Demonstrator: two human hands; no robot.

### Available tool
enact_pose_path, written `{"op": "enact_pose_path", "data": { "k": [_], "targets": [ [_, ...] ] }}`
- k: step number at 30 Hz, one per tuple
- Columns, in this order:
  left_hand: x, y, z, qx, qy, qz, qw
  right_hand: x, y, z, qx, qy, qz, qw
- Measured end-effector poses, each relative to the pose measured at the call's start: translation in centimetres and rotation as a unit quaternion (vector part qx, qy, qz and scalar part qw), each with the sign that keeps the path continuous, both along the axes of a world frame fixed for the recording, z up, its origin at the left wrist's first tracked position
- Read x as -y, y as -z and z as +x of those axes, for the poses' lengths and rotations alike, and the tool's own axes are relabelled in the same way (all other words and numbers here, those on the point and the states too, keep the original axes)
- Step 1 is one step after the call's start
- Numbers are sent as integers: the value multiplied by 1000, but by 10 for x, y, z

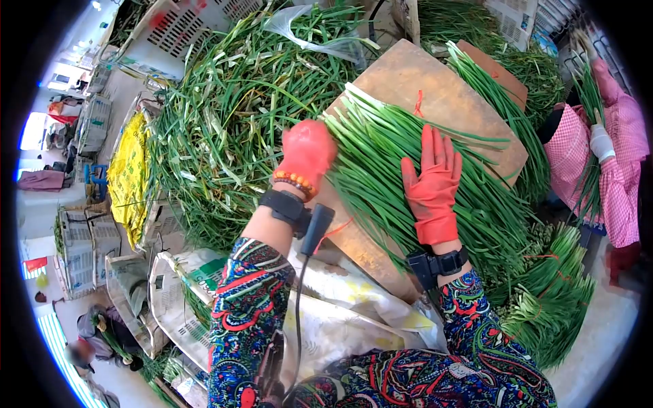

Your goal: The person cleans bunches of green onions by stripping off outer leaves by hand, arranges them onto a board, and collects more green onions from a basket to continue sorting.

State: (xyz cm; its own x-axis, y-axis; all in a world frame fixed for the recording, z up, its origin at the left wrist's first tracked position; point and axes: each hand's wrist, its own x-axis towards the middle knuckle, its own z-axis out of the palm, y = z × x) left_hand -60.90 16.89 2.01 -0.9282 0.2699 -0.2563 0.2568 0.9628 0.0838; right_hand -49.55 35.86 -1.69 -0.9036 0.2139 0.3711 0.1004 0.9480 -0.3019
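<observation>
A thick spread of garlic chives, white ends toward the upper left, lies across a worn wooden board. My right hand, in a red rubber glove, rests flat on the leaves with its fingers stretched out. At the board's left edge, my left hand is curled into a fist in a matching glove, a little blurred. Whether anything is inside that fist is hidden. A red tie lies near the top of the chives. Another red strand lies at the board's lower left.
A big heap of loose leaves sits left of the board. Tied chive bundles are piled at lower right. A co-worker in a pink checked sleeve holds chives on the right. White crates and a yellow sack stand at left.
</observation>
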Motion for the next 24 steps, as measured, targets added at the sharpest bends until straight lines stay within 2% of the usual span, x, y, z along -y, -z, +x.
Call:
{"op": "enact_pose_path", "data": {
  "k": [2, 5, 7, 8, 9, 10, 11, 12, 13, 15, 17, 19, 20, 21, 23, 24],
  "targets": [
    [10, 1, -6, -13, 20, -23, 999, 0, -1, 0, 1, 0, -1, 1000],
    [45, 3, -29, -127, 73, -40, 988, 0, -1, 0, -3, -1, -1, 1000],
    [105, 7, -57, -274, 134, -14, 952, 0, 0, 0, -4, -1, -2, 1000],
    [124, -18, -61, -316, 146, 23, 937, 0, 0, 0, -3, -2, -4, 1000],
    [144, -43, -65, -331, 139, -46, 932, 0, -1, 1, -3, 0, -3, 1000],
    [175, -53, -77, -298, 60, -1, 953, 0, -1, 1, -4, 1, -1, 1000],
    [206, -63, -85, -333, 28, -97, 938, 0, -2, 1, -4, 0, 0, 1000],
    [213, -86, -80, -308, -31, -182, 933, 0, -2, 1, -3, -1, 1, 1000],
    [235, -91, -81, -343, -33, -186, 920, 0, -2, 1, -4, -1, -1, 1000],
    [249, -105, -73, -304, -130, -195, 923, 0, -1, 1, -6, -4, -3, 1000],
    [267, -104, -73, -288, -221, -132, 922, -1, 0, 1, -7, -5, -4, 1000],
    [292, -106, -64, -310, -214, -82, 923, 0, -1, 1, -9, -7, -4, 1000],
    [313, -106, -61, -297, -213, -130, 922, 0, -1, 1, -10, -9, -4, 1000],
    [311, -118, -45, -228, -251, -170, 925, 0, -1, 1, -11, -10, -4, 1000],
    [373, -101, -31, -274, -161, -326, 890, 0, 0, 1, -9, -6, 1, 1000],
    [309, -116, -2, -265, -175, -415, 853, 0, 0, 1, -8, -5, 4, 1000]
  ]
}}
